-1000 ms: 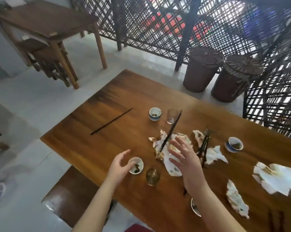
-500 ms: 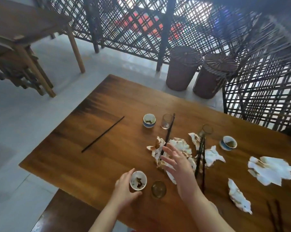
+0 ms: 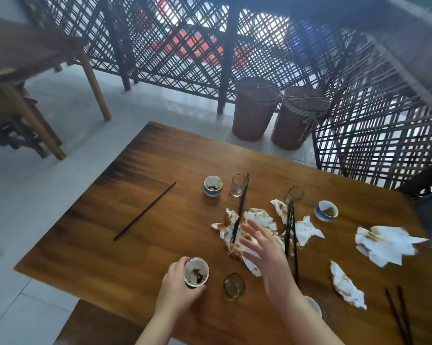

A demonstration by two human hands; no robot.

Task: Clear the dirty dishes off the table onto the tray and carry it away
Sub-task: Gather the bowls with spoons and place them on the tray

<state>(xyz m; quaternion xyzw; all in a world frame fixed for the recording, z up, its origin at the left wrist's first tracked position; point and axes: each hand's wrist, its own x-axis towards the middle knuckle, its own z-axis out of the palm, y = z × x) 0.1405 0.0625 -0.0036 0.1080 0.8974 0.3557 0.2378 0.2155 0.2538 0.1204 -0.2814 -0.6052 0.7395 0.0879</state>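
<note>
Just left of the amber glass (image 3: 234, 286), which stood near the front edge of the wooden table (image 3: 125, 260), the left hand (image 3: 178, 292) gripped a white cup (image 3: 196, 272), fingers and thumb curled round its wall. Brown dregs showed inside the cup, and whether its base touched the wood could not be told. Right of the glass and a little beyond it, the right hand (image 3: 267, 255) was held flat with its fingers spread over a stained, crumpled napkin (image 3: 258, 217); whether the fingertips touched the paper could not be told. A single black chopstick (image 3: 241, 207) lay across that napkin, pointing away from the glass toward a clear tumbler (image 3: 238, 185) and a blue-banded cup (image 3: 213, 186), both well beyond the glass. Beyond the glass and to its right lay a pair of chopsticks (image 3: 290, 232), with a second tumbler (image 3: 294, 194) at their far end and a blue cup (image 3: 326, 210) further right. Far right of the glass lay two more soiled napkins (image 3: 389, 242) (image 3: 346, 286) and another pair of chopsticks (image 3: 399, 317). Well to the glass's left and beyond it, a lone chopstick (image 3: 145, 210) rested at a slant. Far beyond the glass, past the table's back edge, two wicker baskets (image 3: 256, 108) stood against a lattice screen (image 3: 185, 46).
</note>
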